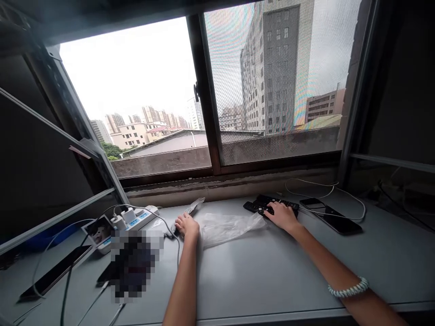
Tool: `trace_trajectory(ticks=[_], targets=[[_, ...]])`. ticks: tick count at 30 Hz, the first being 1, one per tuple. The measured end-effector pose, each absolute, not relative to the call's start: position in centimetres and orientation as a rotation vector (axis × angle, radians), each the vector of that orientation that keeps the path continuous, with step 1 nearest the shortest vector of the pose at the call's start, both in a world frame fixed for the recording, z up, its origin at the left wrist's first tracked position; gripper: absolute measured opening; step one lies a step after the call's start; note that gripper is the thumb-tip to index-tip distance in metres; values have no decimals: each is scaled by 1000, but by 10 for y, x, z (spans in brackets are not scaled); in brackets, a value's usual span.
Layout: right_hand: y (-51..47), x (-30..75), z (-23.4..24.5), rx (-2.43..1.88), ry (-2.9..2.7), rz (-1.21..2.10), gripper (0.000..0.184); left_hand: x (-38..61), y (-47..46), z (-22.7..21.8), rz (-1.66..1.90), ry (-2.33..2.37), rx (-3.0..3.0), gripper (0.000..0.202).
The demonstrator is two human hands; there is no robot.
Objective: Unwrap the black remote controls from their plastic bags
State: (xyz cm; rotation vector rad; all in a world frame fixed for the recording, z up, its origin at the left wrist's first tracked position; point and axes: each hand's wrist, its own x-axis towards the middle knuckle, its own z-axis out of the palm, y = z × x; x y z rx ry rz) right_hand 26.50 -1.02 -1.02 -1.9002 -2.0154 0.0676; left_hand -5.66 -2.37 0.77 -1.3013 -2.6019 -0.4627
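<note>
Black remotes [268, 199] lie on the tabletop [258, 276] beneath the right hand [281, 213], fingers loosely curled; whether it grips them, I cannot tell. The left hand [187, 225] curls over a plastic-wrapped item [195, 207], grip hidden. Sliding either hand could drag the crumpled bag [226, 228] between them; the nearby cable [178, 249] could snag the left wrist.

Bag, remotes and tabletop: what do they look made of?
Bag: likely thin plastic film, translucent, crinkled and faintly shiny.
Remotes: probably black plastic, judging by their dark cases and pale buttons; finish unclear.
Tabletop: smooth grey, softly reflecting light; painted metal or laminate, can't tell.
</note>
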Motion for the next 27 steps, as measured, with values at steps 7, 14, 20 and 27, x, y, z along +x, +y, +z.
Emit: trace_trajectory(ticks=[7, 14, 20, 27], targets=[[-11, 266, -12, -1861, -2008, 81, 34, -52, -28, 19, -474, -2692, -1399, 30], [-12, 267, -16, -1843, -1998, 90, 38, -38, -38, 25, -758, -2708, -1357, 30], [-11, 269, -18, -1818, -1942, 74, 33, -30, -42, 39, -1131, -2346, -1519, 32], [-10, 266, -11, -1427, -1584, 271, 28, 7, -40, 23, -991, -2030, -2133, 48]])
